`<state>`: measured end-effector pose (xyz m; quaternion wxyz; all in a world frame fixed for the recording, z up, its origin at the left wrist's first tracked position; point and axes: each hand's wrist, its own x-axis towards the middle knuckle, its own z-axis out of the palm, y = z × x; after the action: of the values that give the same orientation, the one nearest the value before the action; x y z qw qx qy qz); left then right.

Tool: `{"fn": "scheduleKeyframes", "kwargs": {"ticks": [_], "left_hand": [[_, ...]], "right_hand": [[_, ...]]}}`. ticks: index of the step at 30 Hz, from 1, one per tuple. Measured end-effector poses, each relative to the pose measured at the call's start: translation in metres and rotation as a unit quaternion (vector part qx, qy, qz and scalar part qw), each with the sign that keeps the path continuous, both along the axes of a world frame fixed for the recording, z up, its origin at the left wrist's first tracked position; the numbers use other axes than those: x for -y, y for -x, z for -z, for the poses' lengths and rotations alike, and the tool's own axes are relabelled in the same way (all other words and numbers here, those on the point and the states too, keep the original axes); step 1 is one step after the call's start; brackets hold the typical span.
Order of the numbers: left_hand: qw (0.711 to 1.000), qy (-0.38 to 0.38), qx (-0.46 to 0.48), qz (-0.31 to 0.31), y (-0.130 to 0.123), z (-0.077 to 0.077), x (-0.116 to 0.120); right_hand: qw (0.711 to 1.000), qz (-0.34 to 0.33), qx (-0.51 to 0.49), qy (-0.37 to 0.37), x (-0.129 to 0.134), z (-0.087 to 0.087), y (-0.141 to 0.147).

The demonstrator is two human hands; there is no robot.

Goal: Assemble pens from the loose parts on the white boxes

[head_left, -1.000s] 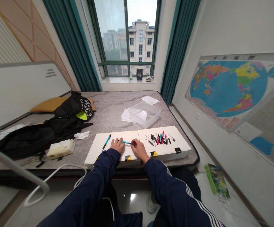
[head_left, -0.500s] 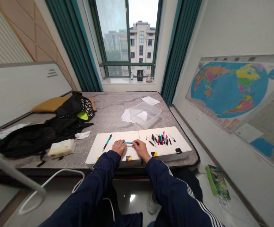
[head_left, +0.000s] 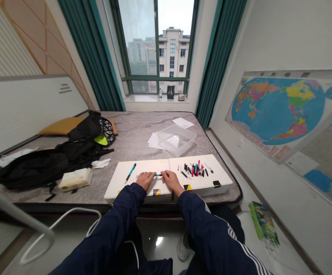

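My left hand (head_left: 145, 180) and my right hand (head_left: 170, 181) are close together above the left white box. Between them lies a pen (head_left: 158, 175), its blue and dark middle showing in the gap. Fingers of both hands are closed on its two ends, which they mostly hide. To the left, a blue pen with black ends (head_left: 130, 172) rests slanted on the same white box (head_left: 114, 182). Right of my hands, a loose group of black, red and blue pen parts (head_left: 196, 169) is spread on the second white box (head_left: 216, 164).
Behind the boxes stand a clear plastic bin (head_left: 180, 147) and white papers (head_left: 153, 141). A tissue pack (head_left: 75, 179) and a black backpack (head_left: 34, 164) lie on the left of the grey tabletop (head_left: 131, 133). A white cable (head_left: 76, 209) hangs at the front left.
My hands have come slightly closer together on the pen, and less of its blue barrel shows between them; a dark part now shows. The camera view has shifted a little.
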<state>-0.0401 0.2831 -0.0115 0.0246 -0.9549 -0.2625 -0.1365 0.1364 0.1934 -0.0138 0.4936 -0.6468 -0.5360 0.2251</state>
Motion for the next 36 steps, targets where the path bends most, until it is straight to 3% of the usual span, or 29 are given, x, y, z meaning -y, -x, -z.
{"fn": "scheduleKeyframes", "kwargs": {"ticks": [10, 14, 20, 26, 32, 36], "left_hand": [[0.999, 0.012, -0.025, -0.042, -0.0023, -0.0087, 0.0052], [0.999, 0.012, -0.009, -0.036, -0.0008, -0.0067, 0.0025], [0.999, -0.001, 0.028, -0.027, 0.0001, -0.0036, 0.0007], [0.998, 0.001, 0.019, -0.057, 0.0002, -0.0015, -0.0009], [0.998, 0.004, 0.02, -0.052, 0.001, -0.001, -0.0018], [0.998, 0.003, 0.018, -0.058, 0.0012, -0.0009, -0.0022]], "right_hand": [[0.999, -0.009, -0.033, -0.041, 0.003, -0.0017, 0.0026], [0.996, -0.039, -0.084, -0.016, 0.0024, -0.0008, 0.003], [0.999, -0.015, -0.048, 0.013, 0.0031, -0.0037, 0.005], [0.997, -0.004, -0.062, -0.041, 0.0053, -0.0049, 0.0056], [0.996, -0.02, -0.09, 0.008, 0.0058, -0.0061, 0.0089], [0.997, -0.003, -0.067, -0.044, 0.0048, -0.0033, 0.0081]]}}
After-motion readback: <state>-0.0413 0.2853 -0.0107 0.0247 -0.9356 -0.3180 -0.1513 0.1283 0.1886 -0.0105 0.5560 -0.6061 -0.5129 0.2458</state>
